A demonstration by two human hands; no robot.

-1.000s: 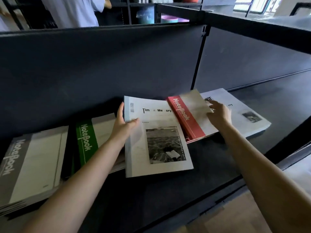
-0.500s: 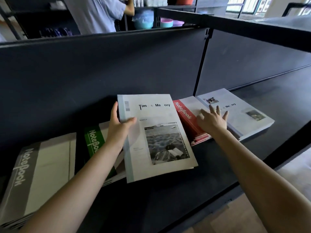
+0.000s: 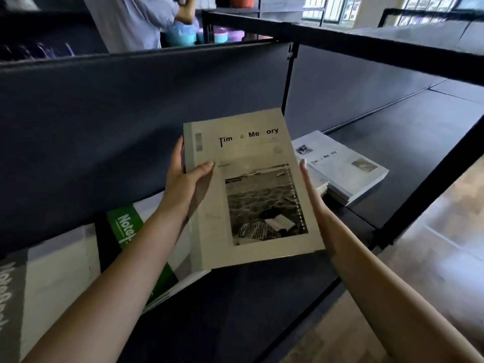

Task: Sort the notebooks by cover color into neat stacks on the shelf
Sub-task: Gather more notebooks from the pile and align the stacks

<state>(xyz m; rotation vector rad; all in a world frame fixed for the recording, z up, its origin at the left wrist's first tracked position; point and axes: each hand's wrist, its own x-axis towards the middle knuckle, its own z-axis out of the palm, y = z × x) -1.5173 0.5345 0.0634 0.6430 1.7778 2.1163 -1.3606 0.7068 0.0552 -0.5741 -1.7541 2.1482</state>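
A white notebook with a black-and-white photo cover (image 3: 251,189) is raised above the dark shelf (image 3: 392,142), tilted toward me. My left hand (image 3: 187,179) grips its left edge, thumb on the cover. My right hand (image 3: 310,187) holds its right edge, mostly hidden behind the book. A matching white notebook (image 3: 345,163) lies on the shelf to the right, on top of other notebooks. A green-spined notebook (image 3: 125,229) and a grey-spined one (image 3: 39,284) lie at the left.
The shelf's dark back panel (image 3: 131,121) rises behind the notebooks, with a black upright post (image 3: 286,79) beside it. A black frame bar (image 3: 392,53) crosses overhead at right. A person (image 3: 131,19) stands behind the shelf near coloured bowls. Floor shows at lower right.
The photo-cover notebook has been lifted off the shelf and tilted up. My right hand left the red-spined stack and came to the notebook's right edge. The red spine is now hidden.
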